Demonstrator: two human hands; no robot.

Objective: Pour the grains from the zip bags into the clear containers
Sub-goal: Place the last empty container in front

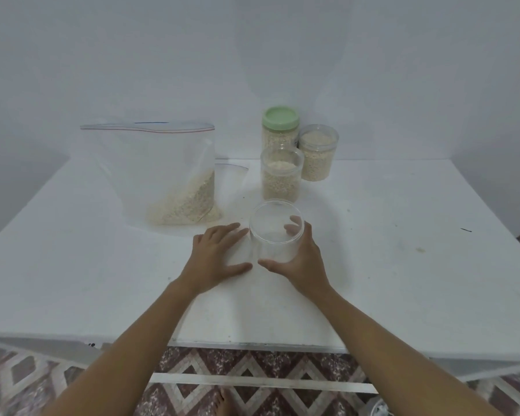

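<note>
The empty clear container (pixel 270 223) stands upright around mid-table (pixel 403 235), totally see-through, no lid. The right hand (pixel 305 259) is wrapped round it, and the left hand (pixel 215 253) lies flat and relaxed just beside it. The zip bag (pixel 174 181) stands further left, holding a low heap of pale grains. Toward the far edge there's a green-lidded jar (pixel 279 132), a back clear jar (pixel 317 154) and a front clear jar (pixel 281 178), all nearly full of grains.

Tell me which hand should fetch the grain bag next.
Probably left. The left hand lies free, nearer the bag; the right hand grips the empty container.
</note>
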